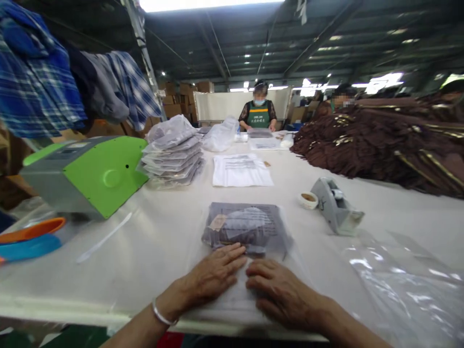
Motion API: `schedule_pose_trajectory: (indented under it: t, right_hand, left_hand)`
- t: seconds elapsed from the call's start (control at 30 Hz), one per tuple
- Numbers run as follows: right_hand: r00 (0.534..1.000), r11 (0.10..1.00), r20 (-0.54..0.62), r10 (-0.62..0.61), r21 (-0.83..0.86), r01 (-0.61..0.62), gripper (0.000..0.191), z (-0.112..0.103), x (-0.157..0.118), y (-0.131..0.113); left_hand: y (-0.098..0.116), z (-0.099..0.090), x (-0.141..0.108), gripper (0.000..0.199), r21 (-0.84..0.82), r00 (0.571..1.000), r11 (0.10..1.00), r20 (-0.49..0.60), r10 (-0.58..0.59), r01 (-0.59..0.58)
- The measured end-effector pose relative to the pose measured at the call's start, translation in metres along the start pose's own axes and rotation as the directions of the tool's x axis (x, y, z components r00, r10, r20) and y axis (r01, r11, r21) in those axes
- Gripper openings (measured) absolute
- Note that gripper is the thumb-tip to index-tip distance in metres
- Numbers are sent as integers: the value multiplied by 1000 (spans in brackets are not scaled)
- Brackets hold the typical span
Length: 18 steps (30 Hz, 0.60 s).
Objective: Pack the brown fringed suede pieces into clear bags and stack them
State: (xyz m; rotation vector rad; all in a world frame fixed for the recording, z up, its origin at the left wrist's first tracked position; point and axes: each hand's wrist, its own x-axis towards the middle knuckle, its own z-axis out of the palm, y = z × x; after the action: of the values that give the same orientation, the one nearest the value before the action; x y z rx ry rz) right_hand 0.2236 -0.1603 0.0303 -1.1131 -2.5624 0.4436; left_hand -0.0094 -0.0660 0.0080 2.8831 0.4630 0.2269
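Note:
A clear plastic bag [290,256] lies on the white table before me, with a folded dark grey garment [271,227] and a tan tag [217,222] inside. My left hand [213,270] rests flat on the bag's near part, fingers stretched toward the garment's near edge. Beside it, my right hand [281,290] lies on the bag with its fingers slightly bent and apart. Neither hand grips anything. Beyond the bag lies a stack of flat white printed bags [241,170].
At left stand a green and grey machine [105,174], orange and blue rings [31,241] and a pile of bagged garments [172,154]. A tape dispenser [337,205], tape roll [308,200], clear bags [402,290] and brown garments [380,140] are at right. A person [258,113] works opposite.

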Motion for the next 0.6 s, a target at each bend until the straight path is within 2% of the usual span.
schedule_pose_trajectory:
  t: [0.07, 0.2, 0.27, 0.3, 0.33, 0.4, 0.47, 0.5, 0.53, 0.57, 0.6]
  right_hand:
    - [991, 989, -22, 135, -50, -136, 13, -7, -35, 3]
    - [939, 940, -50, 341, 29, -340, 16, -28, -126, 9]
    - [879, 878, -63, 473, 119, -464, 15, -38, -157, 13]
    - [826, 822, -66, 560, 166, -545, 17, -42, -163, 17]
    - [758, 751, -70, 648, 225, -621, 20, -44, -164, 21]
    - [590, 556, -34, 807, 379, -739, 23, -42, -148, 33]
    - [438, 337, 67, 897, 538, -773, 22, -36, -121, 45]
    - [387, 242, 131, 913, 589, -771, 23, -32, -107, 51]
    - [360, 175, 191, 913, 614, -770, 26, -28, -94, 55]
    - [352, 134, 242, 904, 622, -772, 28, -25, -83, 58]
    - [365, 122, 282, 887, 619, -776, 29, -23, -76, 59]
  left_hand:
    - [-6, 9, -2, 59, 21, 998, 1000, 55, 3, -4]
    - [-11, 8, -11, 63, -12, 995, 1000, 96, 1, 1]
    - [-12, 7, -11, 63, -21, 995, 1000, 100, -1, 3]
    - [-12, 7, -11, 63, -22, 995, 1000, 104, -1, 3]
    - [-12, 7, -10, 62, -20, 994, 1000, 110, -3, 6]
    - [-12, 8, -9, 60, -12, 992, 1000, 129, -8, 10]
    - [-13, 8, -8, 58, -1, 991, 1000, 132, -8, 8]
    - [-13, 8, -8, 57, 4, 992, 1000, 123, -2, 1]
    - [-13, 8, -9, 56, 7, 994, 1000, 110, 8, -9]
    - [-13, 7, -9, 57, 9, 995, 1000, 99, 18, -19]
    - [-13, 7, -9, 57, 10, 996, 1000, 92, 23, -24]
